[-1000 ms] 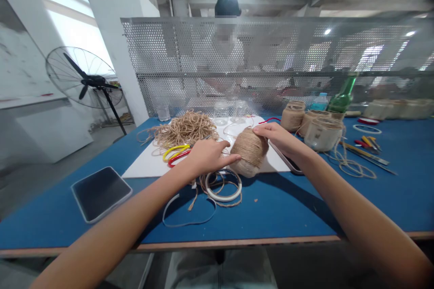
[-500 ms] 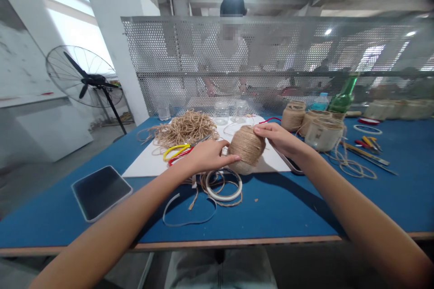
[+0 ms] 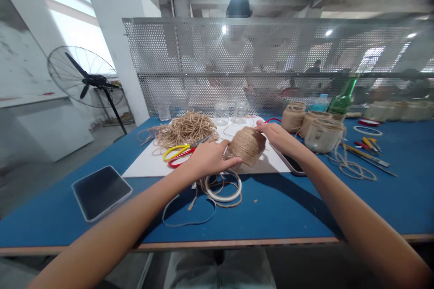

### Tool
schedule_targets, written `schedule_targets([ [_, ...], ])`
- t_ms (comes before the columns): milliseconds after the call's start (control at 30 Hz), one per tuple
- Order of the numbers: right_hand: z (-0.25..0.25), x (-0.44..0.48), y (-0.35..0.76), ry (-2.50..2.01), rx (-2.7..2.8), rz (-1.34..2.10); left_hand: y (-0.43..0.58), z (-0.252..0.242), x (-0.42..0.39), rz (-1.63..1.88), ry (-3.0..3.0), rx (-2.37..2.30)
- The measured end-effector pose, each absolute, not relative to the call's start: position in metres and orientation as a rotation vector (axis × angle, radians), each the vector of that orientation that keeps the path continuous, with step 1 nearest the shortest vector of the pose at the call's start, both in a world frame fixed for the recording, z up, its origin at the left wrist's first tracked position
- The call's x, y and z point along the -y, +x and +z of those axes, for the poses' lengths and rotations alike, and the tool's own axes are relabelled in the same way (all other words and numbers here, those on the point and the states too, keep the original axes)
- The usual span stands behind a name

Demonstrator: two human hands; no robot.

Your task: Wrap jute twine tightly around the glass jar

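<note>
Between my hands, a glass jar wrapped in brown twine (image 3: 247, 146) is held tilted above the front part of a white sheet (image 3: 145, 162). My left hand (image 3: 212, 159) grips its left side, thumb pointing along the lower edge. At the upper right end, the fingers of my right hand (image 3: 276, 136) pinch the jar's rim or the twine there; I cannot tell which. Just below lies a white ring (image 3: 224, 198) among loose twine. Scissors with yellow and red handles (image 3: 179, 152) lie left of my left hand, beside a tangled heap of twine (image 3: 190, 127).
A tablet-like dark device (image 3: 101, 193) lies at left, and a phone (image 3: 293, 165) lies partly under my right forearm. Twine-wrapped jars (image 3: 293, 116), a green bottle (image 3: 343, 97) and tools (image 3: 369, 144) occupy the right. A perforated metal screen (image 3: 190, 54) stands behind, with a person beyond it.
The jar has turned and tilted slightly between my hands, so its pale lower end shows less. My right fingertips have shifted slightly up along its upper right edge. My left hand has barely moved.
</note>
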State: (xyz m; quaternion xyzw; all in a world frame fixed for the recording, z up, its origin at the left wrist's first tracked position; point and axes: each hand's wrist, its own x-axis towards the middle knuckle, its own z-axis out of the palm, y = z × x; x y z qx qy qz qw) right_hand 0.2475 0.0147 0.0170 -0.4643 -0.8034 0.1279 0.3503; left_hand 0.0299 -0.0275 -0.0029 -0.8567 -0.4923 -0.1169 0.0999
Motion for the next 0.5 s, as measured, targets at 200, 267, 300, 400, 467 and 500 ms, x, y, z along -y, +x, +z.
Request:
schedule_targets([
  [200, 0.0162, -0.0116, 0.2408, -1.137, 2.183, 0.365, 0.0343, -0.0039, 0.0344, -0.308, -2.456, 1.427],
  [267, 0.0147, -0.0131, 0.2414, -1.081, 2.192, 0.452, 0.0351, -0.0040, 0.0358, -0.295, -2.443, 1.421],
  [300, 0.0138, -0.0140, 0.2419, -1.068, 2.179, 0.489, 0.0354, -0.0042, 0.0361, -0.290, -2.437, 1.423],
  [400, 0.0110, -0.0167, 0.2436, -1.040, 2.137, 0.572, 0.0355, -0.0044, 0.0357, -0.293, -2.431, 1.433],
  [467, 0.0096, -0.0181, 0.2444, -1.026, 2.111, 0.611, 0.0342, -0.0038, 0.0341, -0.309, -2.446, 1.438],
  [500, 0.0091, -0.0185, 0.2446, -1.022, 2.097, 0.627, 0.0329, -0.0031, 0.0329, -0.317, -2.460, 1.438],
])
